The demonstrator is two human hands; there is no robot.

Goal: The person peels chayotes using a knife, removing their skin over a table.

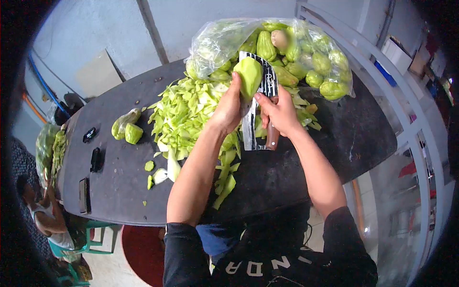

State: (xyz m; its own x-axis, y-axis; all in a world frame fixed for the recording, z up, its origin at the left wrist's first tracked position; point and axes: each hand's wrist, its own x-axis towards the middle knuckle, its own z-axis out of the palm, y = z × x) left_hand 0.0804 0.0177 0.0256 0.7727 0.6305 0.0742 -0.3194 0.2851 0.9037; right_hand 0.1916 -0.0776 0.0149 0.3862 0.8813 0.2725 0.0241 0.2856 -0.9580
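Observation:
In my left hand (228, 106) is a pale green chayote (250, 79), its surface smooth and lighter than the whole ones in the bag. My right hand (282, 115) is wrapped round the brown handle of a knife (272, 138). A black-and-white patterned strip (248, 129) shows beside the handle, and similar patterning runs up behind the chayote. My right thumb lies close to the chayote's lower side. Under and left of my hands spreads a heap of green peelings (184, 112), with long strips hanging toward the table's front.
A clear plastic bag (210, 43) full of chayotes lies at the back of the dark table (306, 182). Cut chayote pieces (134, 133) and small dark objects (96, 159) are on the left. A person (50, 215) sits far left; metal railing (406, 136) stands at right.

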